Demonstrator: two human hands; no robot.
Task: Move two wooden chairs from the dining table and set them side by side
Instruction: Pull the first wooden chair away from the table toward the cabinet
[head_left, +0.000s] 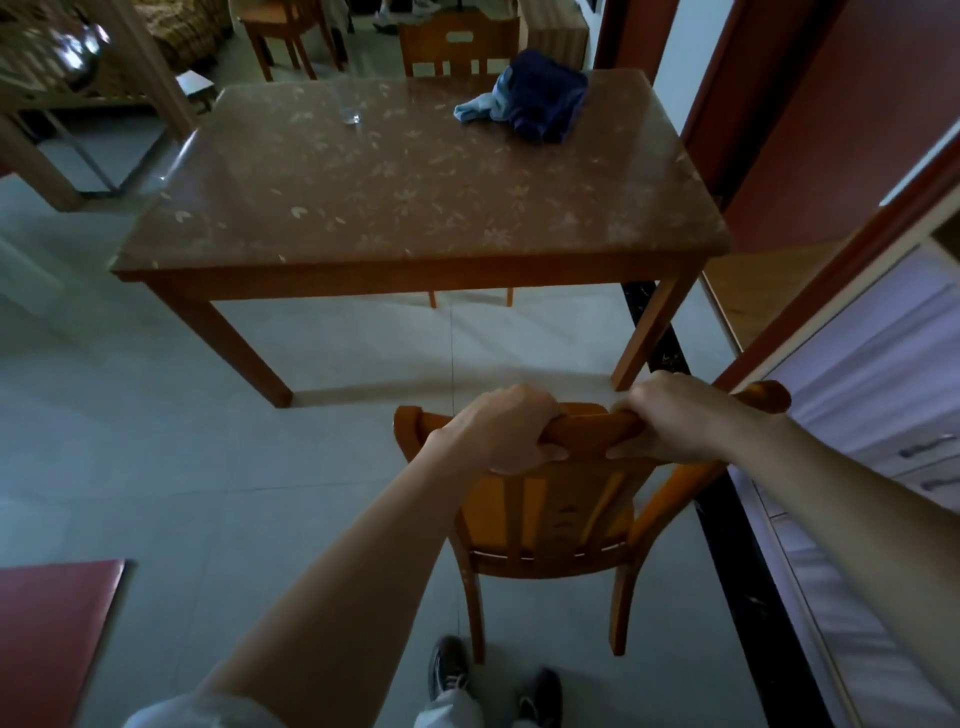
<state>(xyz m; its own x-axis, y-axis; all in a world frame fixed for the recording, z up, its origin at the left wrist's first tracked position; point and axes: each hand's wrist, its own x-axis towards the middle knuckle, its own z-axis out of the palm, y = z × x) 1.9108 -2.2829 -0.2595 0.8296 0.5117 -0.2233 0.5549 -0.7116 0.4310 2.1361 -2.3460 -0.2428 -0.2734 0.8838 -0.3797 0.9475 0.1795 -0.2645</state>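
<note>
Both hands grip the curved top rail of an orange-brown wooden chair with a slatted back (550, 512), which stands on the pale tiled floor (208, 441) directly in front of the person, its back toward the camera. The left hand (506, 434) wraps over the rail left of centre, fingers curled down the far side and thumb pressed against the near face. The right hand (675, 418) closes over the rail right of centre in the same way, thumb underneath. The two hands sit near each other, with a short stretch of bare rail between them.

The chair is apart from the rectangular wooden dining table with a glossy flower-patterned brown top (415, 208), which stands just beyond it. A second wooden chair with a cut-out in its backrest (457, 47) is at the table's far side. A crumpled dark blue and light blue cloth (535, 98) lies on the tabletop near the far right corner. The person's dark shoes (449, 667) show below the chair's rear legs.
</note>
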